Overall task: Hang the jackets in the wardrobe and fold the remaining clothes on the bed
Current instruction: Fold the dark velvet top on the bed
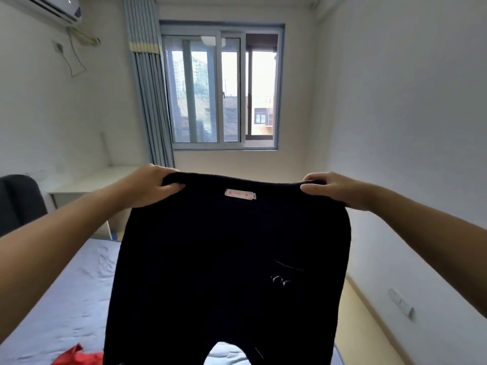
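Black chair (18, 201) pokes in at the 9 o'clock edge, with a white air conditioner (52, 9) up at 11 on the wall. Bed (66, 299) with a pale blue-grey sheet fills the 8 o'clock corner. A bit of red clothing (79, 356) lies on it down at 7, partly cut off by the frame. White table (87, 184) sits against the wall past the far end of the bed, next to the chair.

Then comes the person's left grip (150, 184), at 9 from the middle. Its fingers are curled over one waistband corner of a pair of black trousers (232, 259), thumb pressed on the near side. Blue striped curtain (150, 88) hangs at 11 behind it.

The trousers are held up in the air, spread flat toward the camera, dead centre and running down to 6, where the two legs split. The leg ends run out of frame, so no telling if they touch the bed. Small pinkish label (240, 194) sits mid-waistband, with a tiny white mark (280, 280) on the cloth at 4. Window (224, 88) is at 12.

Right grip (332, 189), at 3 from the label, clamps the other waistband corner the same way. Wall socket (402, 302) sits low at 4 on the right wall.
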A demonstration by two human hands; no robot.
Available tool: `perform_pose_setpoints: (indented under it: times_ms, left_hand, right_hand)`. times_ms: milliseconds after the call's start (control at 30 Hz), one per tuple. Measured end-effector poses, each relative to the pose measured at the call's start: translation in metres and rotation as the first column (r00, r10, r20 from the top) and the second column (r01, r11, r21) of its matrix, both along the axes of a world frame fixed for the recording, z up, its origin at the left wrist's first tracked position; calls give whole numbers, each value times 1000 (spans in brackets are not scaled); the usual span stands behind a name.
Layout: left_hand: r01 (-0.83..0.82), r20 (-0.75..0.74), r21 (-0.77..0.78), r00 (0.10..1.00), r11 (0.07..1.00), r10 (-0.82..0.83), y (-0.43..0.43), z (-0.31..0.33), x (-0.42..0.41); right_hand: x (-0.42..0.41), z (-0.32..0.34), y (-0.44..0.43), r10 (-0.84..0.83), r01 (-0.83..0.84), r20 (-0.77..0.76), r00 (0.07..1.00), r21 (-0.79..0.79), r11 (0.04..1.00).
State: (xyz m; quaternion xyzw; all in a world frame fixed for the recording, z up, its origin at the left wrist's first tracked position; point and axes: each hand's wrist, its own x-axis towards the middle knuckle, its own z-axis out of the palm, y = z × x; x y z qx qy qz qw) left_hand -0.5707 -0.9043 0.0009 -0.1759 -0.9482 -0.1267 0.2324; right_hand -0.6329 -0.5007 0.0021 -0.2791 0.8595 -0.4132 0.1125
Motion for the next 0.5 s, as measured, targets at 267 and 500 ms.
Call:
perform_pose_setpoints:
  times_ms: [267,500]
  left_hand:
    - [-74,364,665,901,744,-236,14,10,18]
    - [24,246,-40,969,999,-14,24,9,15]
  right_hand:
    - [5,36,17,165,-146,-48,985,275,950]
    - [2,34,43,12,-1,-78,997,134,991]
